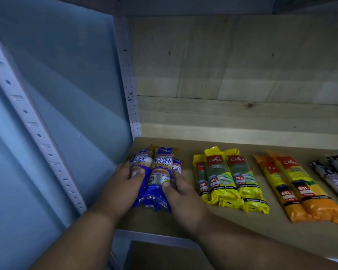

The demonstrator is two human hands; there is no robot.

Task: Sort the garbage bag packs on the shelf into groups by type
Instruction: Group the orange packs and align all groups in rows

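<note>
My left hand [123, 186] and my right hand [180, 193] close in from either side on the blue packs [157, 176], the "Singlet Handle" group lying at the far left of the shelf [232, 228], close to the perforated metal upright [130, 90]. My left grip wraps the left flank of the bundle, thumb laid over the front of the leftmost pack; my right grip presses the right flank, thumb on the front of the middle pack, fingers curled round the edge. So both grips are clamped on the same bundle, squeezing it together. To the right, apart from it, lie the yellow packs [230, 180] marked 25L, side by side and overlapping. Further right are the orange packs [298, 190] marked 60L, and at the right edge some white-and-dark packs [333, 174], cut off by the frame. A wooden board wall [242, 75] backs the shelf.
</note>
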